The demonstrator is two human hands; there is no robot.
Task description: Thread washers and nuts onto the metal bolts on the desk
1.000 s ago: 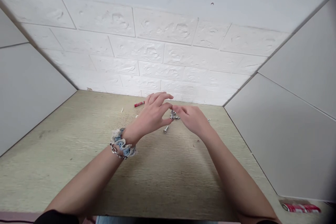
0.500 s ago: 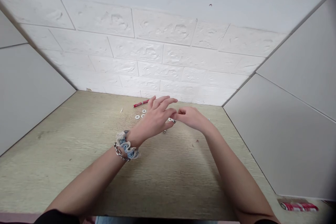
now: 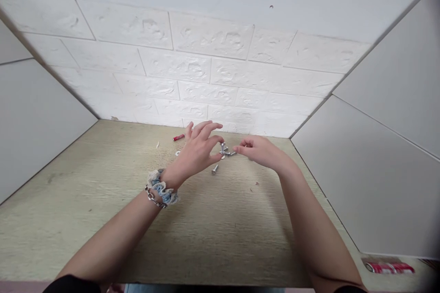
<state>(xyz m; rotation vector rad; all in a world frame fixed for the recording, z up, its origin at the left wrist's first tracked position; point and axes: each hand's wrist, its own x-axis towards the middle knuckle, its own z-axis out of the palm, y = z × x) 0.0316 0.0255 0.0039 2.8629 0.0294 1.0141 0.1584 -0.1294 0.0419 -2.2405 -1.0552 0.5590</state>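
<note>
My left hand [image 3: 199, 149], with a blue scrunchie and a chain at the wrist, pinches a small silver bolt [image 3: 222, 148] between thumb and forefinger above the wooden table [image 3: 103, 201]. My right hand [image 3: 263, 152] hovers just right of it with fingers curled in a pinch; what it holds is too small to make out. A loose silver bolt [image 3: 215, 169] lies on the table below my hands. A washer [image 3: 177, 153] shows left of my left hand.
A small red cylinder [image 3: 178, 137] lies near the back wall. A red and white object [image 3: 388, 267] lies at the lower right corner. White panels enclose the table on the left, right and back.
My right hand has drawn a little to the right, away from my left hand. The bolt in my left fingers now shows in the gap between the hands.
</note>
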